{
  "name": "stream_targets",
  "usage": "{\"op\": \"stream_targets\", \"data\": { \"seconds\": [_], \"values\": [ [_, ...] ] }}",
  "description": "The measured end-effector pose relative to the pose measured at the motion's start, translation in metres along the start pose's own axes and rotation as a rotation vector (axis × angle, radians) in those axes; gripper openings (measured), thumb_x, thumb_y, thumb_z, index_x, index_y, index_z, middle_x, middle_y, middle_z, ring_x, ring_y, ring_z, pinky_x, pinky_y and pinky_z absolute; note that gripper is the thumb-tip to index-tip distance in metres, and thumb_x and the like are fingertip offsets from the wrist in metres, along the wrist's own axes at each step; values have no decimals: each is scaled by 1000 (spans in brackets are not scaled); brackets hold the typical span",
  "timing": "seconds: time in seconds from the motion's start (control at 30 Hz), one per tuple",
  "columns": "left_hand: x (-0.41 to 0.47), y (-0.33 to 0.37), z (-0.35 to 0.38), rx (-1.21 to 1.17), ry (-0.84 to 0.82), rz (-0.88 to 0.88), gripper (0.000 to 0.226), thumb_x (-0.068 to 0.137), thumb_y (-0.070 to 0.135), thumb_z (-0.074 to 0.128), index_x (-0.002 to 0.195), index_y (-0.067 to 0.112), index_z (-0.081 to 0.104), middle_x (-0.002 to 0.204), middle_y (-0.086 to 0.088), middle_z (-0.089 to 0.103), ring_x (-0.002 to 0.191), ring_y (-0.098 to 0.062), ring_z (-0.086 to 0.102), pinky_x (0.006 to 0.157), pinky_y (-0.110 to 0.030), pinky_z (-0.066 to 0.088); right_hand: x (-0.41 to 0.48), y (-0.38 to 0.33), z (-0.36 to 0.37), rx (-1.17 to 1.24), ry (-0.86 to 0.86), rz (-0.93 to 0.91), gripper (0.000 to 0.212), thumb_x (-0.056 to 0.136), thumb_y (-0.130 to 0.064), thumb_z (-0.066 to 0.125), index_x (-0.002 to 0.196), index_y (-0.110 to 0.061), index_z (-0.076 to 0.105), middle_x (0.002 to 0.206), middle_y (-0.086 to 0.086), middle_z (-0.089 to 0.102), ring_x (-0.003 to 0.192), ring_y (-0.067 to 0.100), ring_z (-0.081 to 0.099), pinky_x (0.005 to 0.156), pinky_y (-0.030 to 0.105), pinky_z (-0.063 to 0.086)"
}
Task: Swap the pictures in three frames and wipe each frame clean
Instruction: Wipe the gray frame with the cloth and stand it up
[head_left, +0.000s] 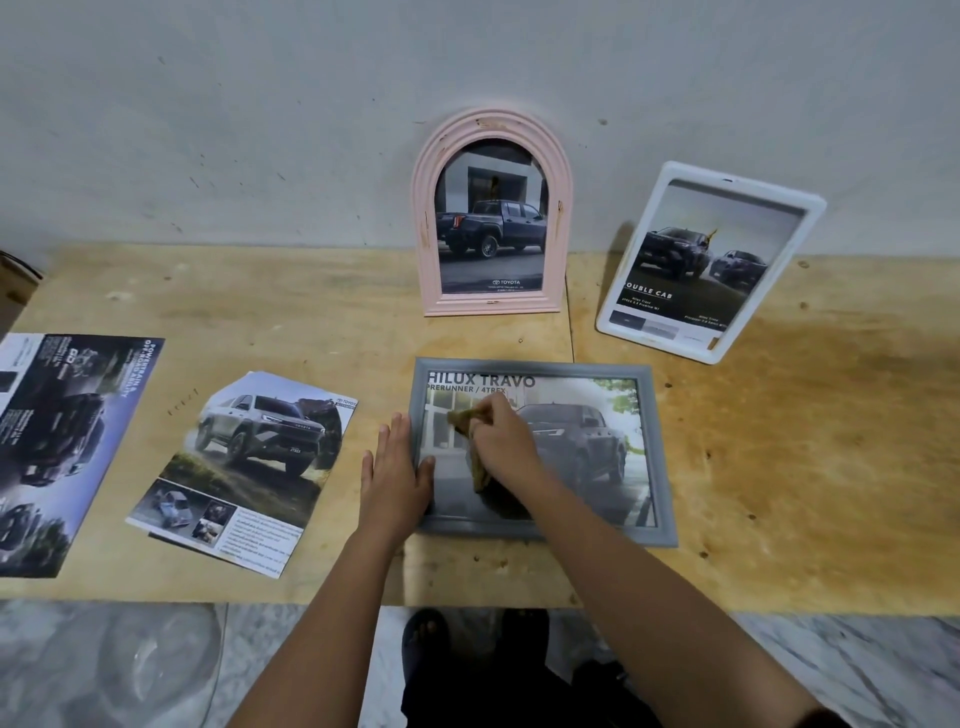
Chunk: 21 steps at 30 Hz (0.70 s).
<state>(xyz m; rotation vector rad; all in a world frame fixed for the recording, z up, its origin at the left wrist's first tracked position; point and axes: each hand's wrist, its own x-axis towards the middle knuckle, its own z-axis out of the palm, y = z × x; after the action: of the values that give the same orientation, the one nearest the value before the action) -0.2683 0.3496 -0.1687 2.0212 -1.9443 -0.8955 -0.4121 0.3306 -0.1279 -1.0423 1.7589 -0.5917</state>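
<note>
A grey rectangular frame (660, 452) lies flat on the plywood table (805, 441), holding a dark pickup picture headed "HILUX TRAVO". My right hand (506, 439) grips an olive-brown cloth (475, 457) and presses it on the left part of the glass. My left hand (397, 470) lies flat with straight fingers on the frame's left edge. A pink arched frame (423, 218) stands against the wall behind. To its right leans a white rectangular frame (810, 228). Both hold pickup pictures.
Two loose car pictures lie to the left: a cut page with a silver pickup (249, 467) and a larger dark brochure page (57, 441) at the table's left edge. The table's front edge runs just below the grey frame. My feet (431, 639) stand on marble floor.
</note>
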Motion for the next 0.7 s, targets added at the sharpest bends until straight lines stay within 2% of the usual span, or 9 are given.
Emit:
{"op": "stream_targets", "data": {
  "seconds": [0.13,0.23,0.27,0.33,0.4,0.47,0.53,0.63,0.7],
  "values": [
    [-2,1,-1,-4,-3,6,60,98,23,40,150,16,9,158,-1,10,147,-18,2,118,-42,1,-9,-3,-37,311,-1,150,14,94,-8,44,106,-8,53,81,0,55,68,11,53,57,21,42],
    [-5,1,-1,-18,18,17,60,98,24,41,149,15,12,158,-2,12,146,-19,4,118,-41,2,-16,8,-82,488,194,88,18,94,-5,40,85,-7,56,69,6,58,54,15,57,52,27,47],
    [-5,2,-1,-26,30,17,60,98,24,41,149,15,13,158,-2,13,146,-19,6,118,-41,3,-16,15,-97,528,280,69,22,92,-4,39,78,-6,56,68,11,59,51,19,58,52,31,48],
    [-7,4,-1,-44,55,13,60,96,22,43,149,14,15,157,-2,16,146,-18,8,118,-41,4,-16,31,-126,510,528,101,17,91,-7,40,86,-7,57,84,18,62,65,24,59,57,34,46],
    [-9,7,0,-67,76,7,60,95,19,44,148,13,18,157,-2,19,146,-19,10,118,-41,4,-24,48,-151,364,828,115,12,95,-10,42,101,-10,53,96,13,58,80,22,53,65,28,37],
    [-8,11,0,-85,84,-13,60,93,16,46,147,11,21,156,-4,22,146,-20,12,118,-42,4,-36,66,-166,175,1001,97,16,96,-11,42,108,-6,51,99,15,59,87,26,53,71,31,36],
    [-9,14,0,-99,92,-18,60,92,14,47,147,10,22,155,-5,23,145,-21,13,118,-43,5,-43,91,-171,-79,997,158,17,94,-13,43,107,-8,53,103,16,62,99,34,54,86,41,38],
    [-11,16,-4,-90,80,-9,59,92,14,47,147,9,23,155,-6,23,145,-22,15,118,-43,7,-47,126,-165,-382,739,251,24,90,-10,47,112,-11,58,121,14,57,114,36,48,99,45,33],
    [-10,12,-6,-104,63,2,58,93,18,47,146,10,26,154,-8,26,143,-26,20,118,-45,13,-47,133,-164,-467,661,229,32,85,-9,50,116,-9,59,129,14,53,119,35,46,106,46,30]
  ]
}}
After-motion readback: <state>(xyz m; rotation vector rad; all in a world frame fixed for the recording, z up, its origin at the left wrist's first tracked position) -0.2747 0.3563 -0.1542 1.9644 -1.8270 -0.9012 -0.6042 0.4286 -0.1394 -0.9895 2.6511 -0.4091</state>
